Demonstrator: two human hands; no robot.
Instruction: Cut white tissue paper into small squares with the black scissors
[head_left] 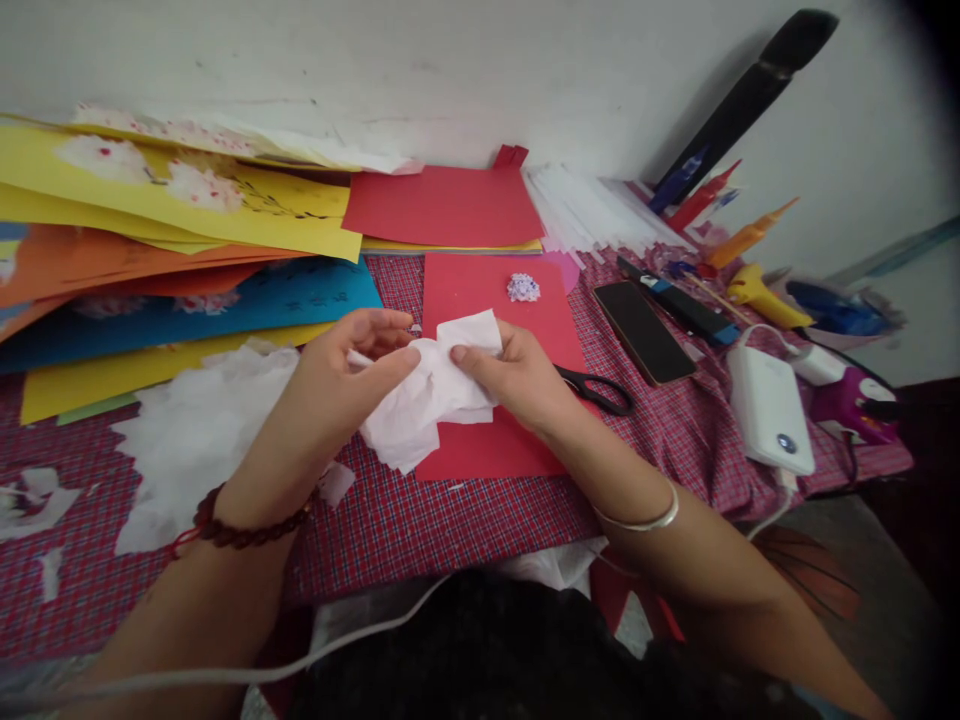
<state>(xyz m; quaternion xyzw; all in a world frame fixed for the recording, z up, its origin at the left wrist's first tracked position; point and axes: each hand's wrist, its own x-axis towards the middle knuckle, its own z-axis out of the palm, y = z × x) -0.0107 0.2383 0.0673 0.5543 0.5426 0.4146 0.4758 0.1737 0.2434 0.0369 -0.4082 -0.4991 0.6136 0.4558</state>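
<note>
A crumpled white sheet of tissue paper [409, 405] is held between both hands above a red sheet of paper [487, 455]. My left hand [356, 365] has its thumb against the tissue's left edge, with the fingers curled behind. On the right side, my right hand [517, 370] pinches a folded part of the tissue, thumb on top. Black-handled scissors [611, 395] lie beside my right wrist, their blades hidden. A small white-and-purple paper pompom [523, 287] rests on the upper part of the red sheet.
White tissue pieces [210, 410] lie left, below stacked yellow sheets [300, 215] and blue paper [322, 290]. To the right are a phone [645, 332], a white power bank [771, 410], white strips [592, 215] and paint tubes [750, 235]. A cable [330, 650] crosses near my lap.
</note>
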